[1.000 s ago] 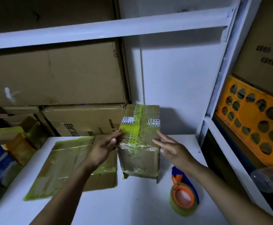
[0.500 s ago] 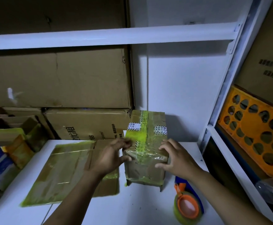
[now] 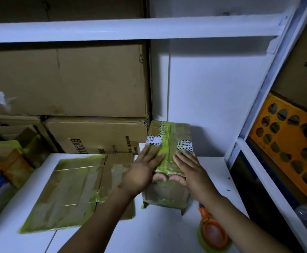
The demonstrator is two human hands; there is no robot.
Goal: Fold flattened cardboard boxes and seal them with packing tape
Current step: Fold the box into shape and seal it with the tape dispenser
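The stacked cartons (image 3: 67, 81) behind the hands are cut off at the left edge, and the light is dim. The orange perforated crate (image 3: 285, 152), right of the hands, is cropped. The right forearm partly hides the tape roll (image 3: 212, 234). The left hand (image 3: 143, 170) and right hand (image 3: 191, 172) press flat, fingers straight, on the taped cardboard box (image 3: 167, 194). The box stands on the white table (image 3: 158, 234) within white shelving (image 3: 130, 30). A flattened box (image 3: 72, 189) lies left of the left hand.

Bare white table (image 3: 158, 234) lies open in front between the flattened cardboard (image 3: 72, 190) and the tape dispenser (image 3: 213, 234), and right of the small taped box (image 3: 167, 195), hemmed by stacked cartons (image 3: 98, 136), shelf upright (image 3: 253, 114) and overhead beam (image 3: 130, 31).
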